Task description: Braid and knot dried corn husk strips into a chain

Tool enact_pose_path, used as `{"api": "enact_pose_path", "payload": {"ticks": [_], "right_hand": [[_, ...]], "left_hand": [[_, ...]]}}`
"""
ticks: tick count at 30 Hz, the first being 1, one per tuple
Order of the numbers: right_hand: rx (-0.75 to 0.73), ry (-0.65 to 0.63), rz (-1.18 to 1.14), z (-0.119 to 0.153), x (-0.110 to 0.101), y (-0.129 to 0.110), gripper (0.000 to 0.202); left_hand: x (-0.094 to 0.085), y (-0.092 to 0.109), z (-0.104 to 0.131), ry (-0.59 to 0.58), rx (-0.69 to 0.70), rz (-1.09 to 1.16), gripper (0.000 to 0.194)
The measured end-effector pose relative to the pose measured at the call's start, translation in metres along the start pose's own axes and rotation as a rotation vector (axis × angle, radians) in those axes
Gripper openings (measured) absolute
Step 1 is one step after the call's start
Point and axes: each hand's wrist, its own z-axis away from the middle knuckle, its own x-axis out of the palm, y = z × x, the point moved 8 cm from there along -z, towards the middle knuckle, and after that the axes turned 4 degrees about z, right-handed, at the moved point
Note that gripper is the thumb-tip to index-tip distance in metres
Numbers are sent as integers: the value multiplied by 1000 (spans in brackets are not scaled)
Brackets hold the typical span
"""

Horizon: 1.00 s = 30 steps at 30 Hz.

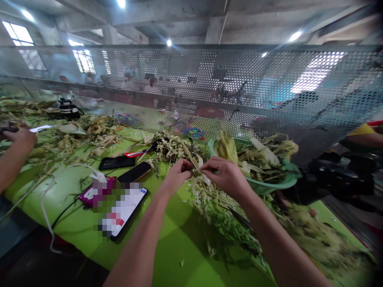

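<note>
My left hand [179, 174] and my right hand [226, 175] meet above the green table, both with fingers pinched. Between their fingertips is a pale strip of dried husk [201, 162]; its lower part is partly hidden by the fingers. Under and beside my right hand lies a heap of green and straw-coloured plant stalks [221, 217]. Just behind my hands is a pile of curled dry pieces [172, 149]. A light green basket [266, 187] filled with dry husks [265, 153] stands beyond my right hand.
A lit phone [131, 211], two dark phones [134, 172] [116, 162], a purple power strip [97, 191] with a white cable and a red-handled tool [136, 154] lie left. A co-worker's hand [22, 139] is far left. A perforated metal screen [191, 91] borders the back.
</note>
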Motion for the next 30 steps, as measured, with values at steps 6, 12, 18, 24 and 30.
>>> {"api": "enact_pose_path", "payload": {"ticks": [6,12,18,24,30], "right_hand": [[-24,-28,76,1,2,-2,15],[-45,-29,120,1,6,-6,13],[-10,-24,86,0,10,-6,13],[-28,-54,27,-1,12,-11,18],[-51,-41,45,0,16,-10,21]], "left_hand": [[-3,0,2,26,-15,23,15],[2,1,2,-21,-1,17,14],[7,1,0,-62,5,6,22],[3,0,0,-30,37,-92,18],[-2,-3,-1,20,57,-117,19]]}}
